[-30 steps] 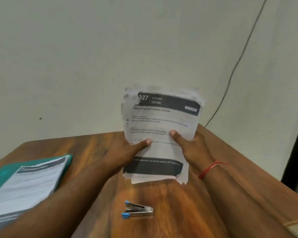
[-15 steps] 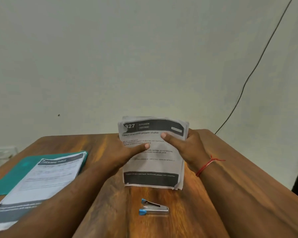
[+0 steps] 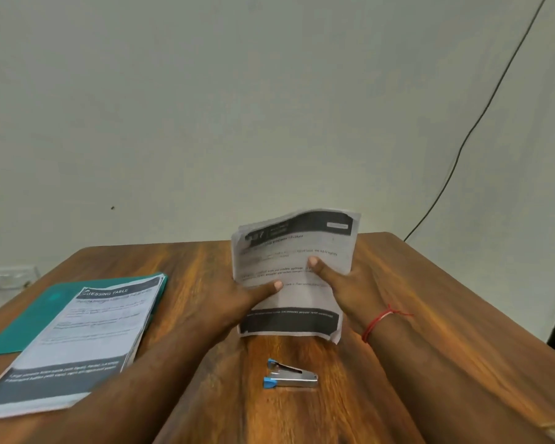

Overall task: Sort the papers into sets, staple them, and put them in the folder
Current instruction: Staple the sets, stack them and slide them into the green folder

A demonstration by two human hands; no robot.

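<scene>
Paper set [image 3: 293, 283] now squared (edges ragged a second ago); top edge bowed, left corner sagging.

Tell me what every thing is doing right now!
Papers: upright, top curled, held by both hands.
Left hand: grips the papers' left edge.
Right hand: grips the papers' right edge.
Stapler: lying on the table, untouched.
Stack: flat on the folder.
Folder: flat on the table, under the stack.

Both hands, left hand [image 3: 234, 293] and right hand [image 3: 337, 277], hold a sheaf of papers [image 3: 293, 274] upright on the wooden table [image 3: 430, 315] (thumbs on its printed face), a stapler [image 3: 289, 374] just before it, another paper stack [image 3: 77, 341] overlapping a green folder [image 3: 29, 318] at left.
</scene>
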